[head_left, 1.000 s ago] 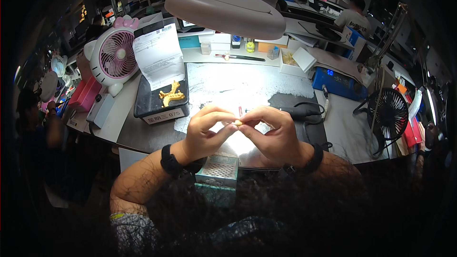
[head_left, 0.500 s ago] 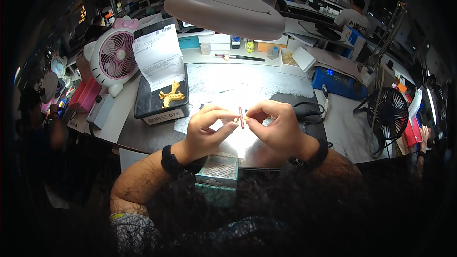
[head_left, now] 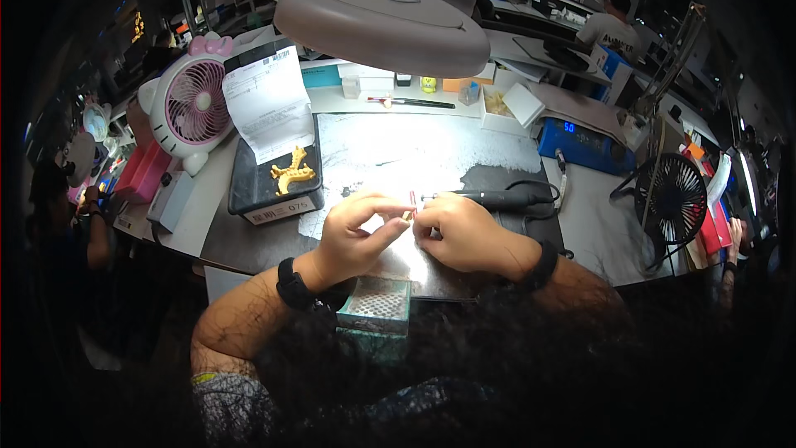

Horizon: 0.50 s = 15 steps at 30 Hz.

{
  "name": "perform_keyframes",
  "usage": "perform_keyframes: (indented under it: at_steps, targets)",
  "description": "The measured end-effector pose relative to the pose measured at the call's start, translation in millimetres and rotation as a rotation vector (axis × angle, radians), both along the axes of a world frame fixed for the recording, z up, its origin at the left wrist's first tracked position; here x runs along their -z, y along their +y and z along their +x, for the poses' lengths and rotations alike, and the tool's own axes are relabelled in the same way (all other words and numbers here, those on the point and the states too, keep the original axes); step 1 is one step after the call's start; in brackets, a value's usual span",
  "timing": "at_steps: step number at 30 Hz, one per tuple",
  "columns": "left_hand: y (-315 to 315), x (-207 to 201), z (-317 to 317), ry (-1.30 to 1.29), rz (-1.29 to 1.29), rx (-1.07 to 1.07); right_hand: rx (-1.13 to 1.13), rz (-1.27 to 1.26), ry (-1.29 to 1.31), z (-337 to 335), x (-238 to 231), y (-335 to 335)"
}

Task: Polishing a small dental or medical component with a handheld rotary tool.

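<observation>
Two bare hands come close together above the counter (head_left: pixel 593 220), near the middle of its front edge. The left hand (head_left: pixel 361 232) has its grip nearly closed, thumb and forefinger pinching a small yellowish piece (head_left: pixel 407 216). The right hand (head_left: pixel 464 234) has its fingers curled just beside; whether its grip holds anything I cannot tell. A thin reddish stick (head_left: pixel 412 198) stands up between the fingertips. Toward the counter's left edge, a black tray (head_left: pixel 249 182) carries a yellow model (head_left: pixel 293 172); a dark handpiece (head_left: pixel 522 197) lies behind the right hand.
</observation>
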State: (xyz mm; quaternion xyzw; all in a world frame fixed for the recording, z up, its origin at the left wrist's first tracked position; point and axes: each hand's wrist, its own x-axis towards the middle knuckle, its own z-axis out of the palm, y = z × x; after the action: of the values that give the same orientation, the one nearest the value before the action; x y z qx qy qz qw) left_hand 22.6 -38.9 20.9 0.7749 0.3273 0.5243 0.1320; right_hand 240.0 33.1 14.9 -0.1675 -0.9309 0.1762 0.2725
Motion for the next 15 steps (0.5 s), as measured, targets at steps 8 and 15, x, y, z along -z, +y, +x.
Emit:
perform_keyframes:
  at_steps: [8, 15]
  targets:
    - [0, 1, 1, -0.014, -0.012, -0.012, 0.105, 0.035, -0.026, 8, -9, 0]
    - [0, 2, -1, 0.011, -0.01, -0.014, 0.4, 0.139, -0.219, 45, -42, 21]
